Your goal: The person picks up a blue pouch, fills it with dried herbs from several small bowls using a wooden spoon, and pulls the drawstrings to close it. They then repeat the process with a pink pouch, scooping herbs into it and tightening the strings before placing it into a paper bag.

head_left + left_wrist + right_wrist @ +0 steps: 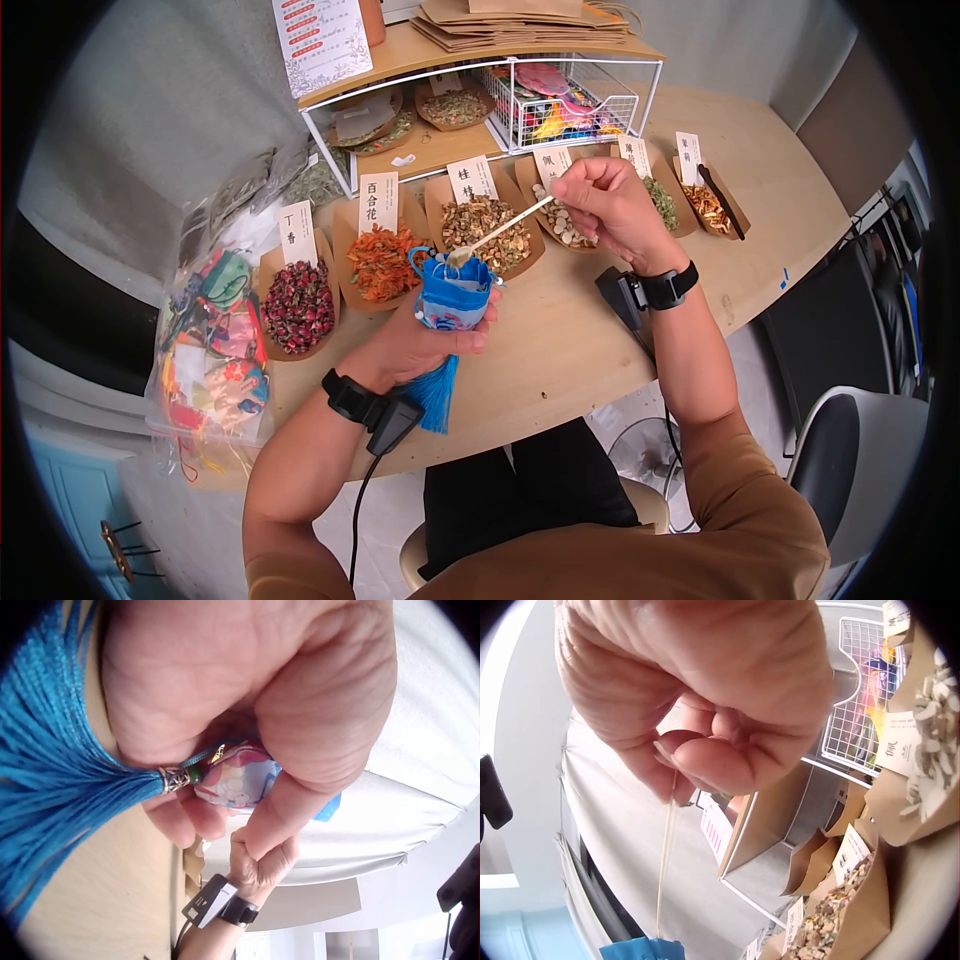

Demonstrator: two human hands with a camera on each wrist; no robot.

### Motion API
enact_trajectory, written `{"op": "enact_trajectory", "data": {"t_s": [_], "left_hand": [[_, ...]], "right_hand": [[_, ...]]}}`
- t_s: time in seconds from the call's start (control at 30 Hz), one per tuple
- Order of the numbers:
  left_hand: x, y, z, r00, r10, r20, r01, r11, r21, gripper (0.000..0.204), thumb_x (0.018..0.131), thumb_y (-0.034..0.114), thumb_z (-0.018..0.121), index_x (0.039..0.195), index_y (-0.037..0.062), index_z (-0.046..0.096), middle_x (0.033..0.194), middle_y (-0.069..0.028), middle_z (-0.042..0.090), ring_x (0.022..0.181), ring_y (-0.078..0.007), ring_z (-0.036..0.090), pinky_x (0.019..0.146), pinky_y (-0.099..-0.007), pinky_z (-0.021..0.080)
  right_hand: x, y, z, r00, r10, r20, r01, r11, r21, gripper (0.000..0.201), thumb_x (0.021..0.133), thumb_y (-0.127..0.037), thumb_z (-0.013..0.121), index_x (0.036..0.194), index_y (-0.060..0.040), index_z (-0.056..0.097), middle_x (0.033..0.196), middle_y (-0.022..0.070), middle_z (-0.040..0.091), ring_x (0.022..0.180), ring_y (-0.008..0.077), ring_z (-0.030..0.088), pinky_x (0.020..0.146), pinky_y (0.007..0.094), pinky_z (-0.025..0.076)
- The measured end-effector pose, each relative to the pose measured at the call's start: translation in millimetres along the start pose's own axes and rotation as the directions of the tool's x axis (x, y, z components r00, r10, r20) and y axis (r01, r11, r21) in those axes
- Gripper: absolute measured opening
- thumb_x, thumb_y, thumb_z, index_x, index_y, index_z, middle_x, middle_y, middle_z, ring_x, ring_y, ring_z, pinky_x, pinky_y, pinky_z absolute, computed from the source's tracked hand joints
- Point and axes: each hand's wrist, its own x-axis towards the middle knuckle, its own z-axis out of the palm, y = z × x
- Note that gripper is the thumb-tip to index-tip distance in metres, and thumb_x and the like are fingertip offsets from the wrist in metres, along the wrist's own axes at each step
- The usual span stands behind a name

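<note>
My left hand [420, 343] grips a blue drawstring pouch [455, 303] from below, its mouth upward. A long blue tassel [436, 393] hangs under the pouch, with a metal cap [175, 779] and a green bead [196, 775] showing in the left wrist view. Between thumb and fingertips, my right hand [612, 212] pinches the end of a thin, pale small spoon [513, 222]. The spoon slants down to the left, and its head lies at the pouch's mouth. In the right wrist view the pouch's rim [643, 949] hides the spoon's lower end.
Labelled paper trays hold dried rosebuds [300, 307], orange petals [380, 263], chopped herbs [487, 235] and other dried plants behind the hands. A dark spoon [722, 199] lies in the far-right tray. Left stands a plastic bag of colourful pouches [215, 350]; behind, a shelf [480, 60] with a wire basket [560, 120].
</note>
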Motion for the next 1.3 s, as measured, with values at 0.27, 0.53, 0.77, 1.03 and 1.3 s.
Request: {"op": "enact_trajectory", "data": {"t_s": [0.27,0.53,0.77,1.03,1.3], "left_hand": [[0.1,-0.9,-1.5,1.0,0.01,0.018,-0.01,1.0,0.021,0.053,0.073,-0.006,0.075,0.121,0.0059,0.056,0.106,-0.0017,0.06,0.096,-0.0107,0.058,0.079,-0.0261,0.05],[-0.1,0.1,-1.5,1.0,0.003,0.01,-0.003,1.0,0.018,0.053,0.073,-0.007,0.075,0.12,0.0062,0.057,0.106,-0.0014,0.06,0.097,-0.0112,0.058,0.081,-0.0266,0.05],[-0.7,-2.4,0.9,0.999,0.041,-0.026,-0.04,0.999,0.032,0.052,0.071,-0.009,0.073,0.12,0.0033,0.057,0.104,-0.0043,0.06,0.092,-0.0146,0.059,0.077,-0.0275,0.051],[-1.6,-0.6,1.8,0.999,0.022,-0.03,-0.021,0.999,0.026,0.054,0.069,-0.01,0.074,0.119,0.003,0.057,0.104,-0.0042,0.06,0.092,-0.0149,0.059,0.078,-0.0273,0.05],[0.1,-2.8,-1.1,0.999,0.035,0.008,-0.034,0.999,-0.025,0.054,0.069,-0.011,0.074,0.119,0.0028,0.057,0.104,-0.0046,0.061,0.091,-0.0152,0.06,0.076,-0.0277,0.051]], "right_hand": [[1.6,2.3,-6.9,0.989,-0.146,-0.039,0.143,0.987,-0.077,0.017,0.082,-0.012,0.075,0.072,-0.0033,0.065,0.057,-0.003,0.054,0.045,0.003,0.044,0.041,0.0189,0.033],[18.2,9.5,-29.8,0.923,-0.174,-0.342,0.043,0.933,-0.358,0.022,0.078,-0.01,0.072,0.063,-0.0055,0.057,0.059,-0.0046,0.051,0.052,0.0037,0.039,0.048,0.0226,0.032],[20.7,19.8,-24.6,0.956,-0.069,-0.285,-0.063,0.901,-0.429,0.021,0.077,-0.008,0.071,0.06,-0.0049,0.059,0.057,-0.005,0.052,0.049,0.0035,0.039,0.045,0.0243,0.031],[20.7,24.2,-23.1,0.962,0.067,-0.266,-0.193,0.856,-0.479,0.031,0.081,-0.017,0.074,0.059,-0.008,0.055,0.049,-0.0059,0.044,0.039,0.0035,0.034,0.038,0.0234,0.024],[18.8,14.6,-20.6,0.934,0.201,-0.294,-0.305,0.88,-0.365,0.029,0.082,-0.016,0.072,0.061,-0.0069,0.055,0.05,-0.0019,0.047,0.037,0.0067,0.037,0.035,0.0254,0.026]]}}
